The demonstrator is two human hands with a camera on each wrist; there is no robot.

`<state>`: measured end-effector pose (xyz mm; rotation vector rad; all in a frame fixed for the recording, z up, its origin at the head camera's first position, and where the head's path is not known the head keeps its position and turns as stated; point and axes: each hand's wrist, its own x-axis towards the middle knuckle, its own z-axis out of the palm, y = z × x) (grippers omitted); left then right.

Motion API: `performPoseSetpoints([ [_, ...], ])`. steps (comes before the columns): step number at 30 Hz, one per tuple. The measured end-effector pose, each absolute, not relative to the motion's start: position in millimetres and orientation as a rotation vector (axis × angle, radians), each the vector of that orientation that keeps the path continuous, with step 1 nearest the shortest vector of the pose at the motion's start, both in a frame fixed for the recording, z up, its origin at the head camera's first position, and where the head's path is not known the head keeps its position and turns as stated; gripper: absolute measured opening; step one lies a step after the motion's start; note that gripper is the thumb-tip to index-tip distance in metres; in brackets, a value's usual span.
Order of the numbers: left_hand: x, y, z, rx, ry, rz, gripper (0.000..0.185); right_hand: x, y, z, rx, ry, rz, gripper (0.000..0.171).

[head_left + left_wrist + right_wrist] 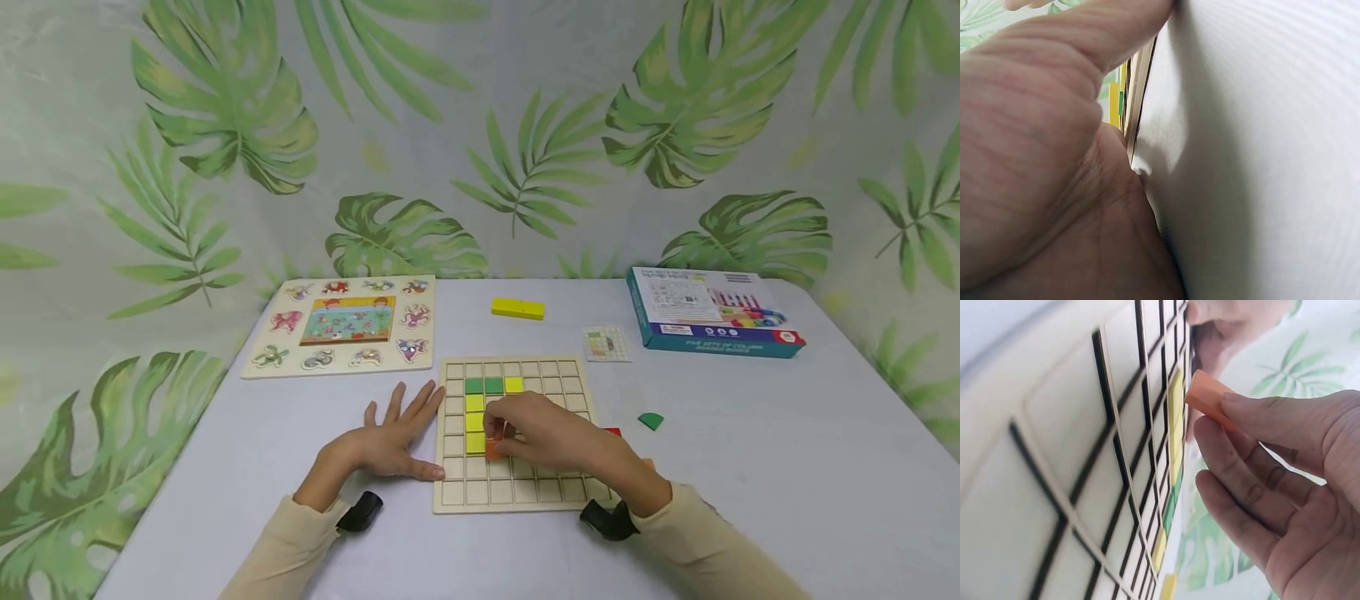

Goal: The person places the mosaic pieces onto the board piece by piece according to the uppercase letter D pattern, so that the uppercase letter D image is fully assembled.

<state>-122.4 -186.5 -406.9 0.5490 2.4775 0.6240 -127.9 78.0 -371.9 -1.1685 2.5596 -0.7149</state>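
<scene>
Head view: saw the right hand (536,429) bent down over the board (453,492), thumb and fingertips pinching an orange tile (492,451). Found that tile right at the fingertips, just right of the lowest in a column of three yellow tiles (475,422). Noted two green tiles (483,386) and a lone yellow tile (513,384) in the row beyond the fingers. Made out a red piece (612,432) and an orange piece (648,462) by the right hand's wrist, both partly hidden, and a green wedge (651,421) farther right. Saw a card (606,343) and a box (716,339) beyond the right hand, rightward, and a yellow bar (517,309) well beyond both hands. Saw the left hand (393,442) spread, with index finger and thumb reaching the board's near side, and a puzzle (337,370) beyond that hand.

Left wrist view: saw mostly the left hand's palm and thumb, close up, with the board edge-on past them. Could not tell the fingers' spread from there.

Right wrist view: saw the orange tile pinched under the thumb, jutting past the fingertips toward the board, with two other fingers loosely bent below. Could not tell contact between tile and board. Saw the left hand beyond the tile, partly blurred.
</scene>
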Motion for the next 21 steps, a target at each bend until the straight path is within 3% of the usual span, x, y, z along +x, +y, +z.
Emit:
performPoseSetpoints([
  [21,-124,-187,-409,0.557,2.497,0.609,0.117,-122,54,-383,-1.200,2.548,-0.718,0.013],
])
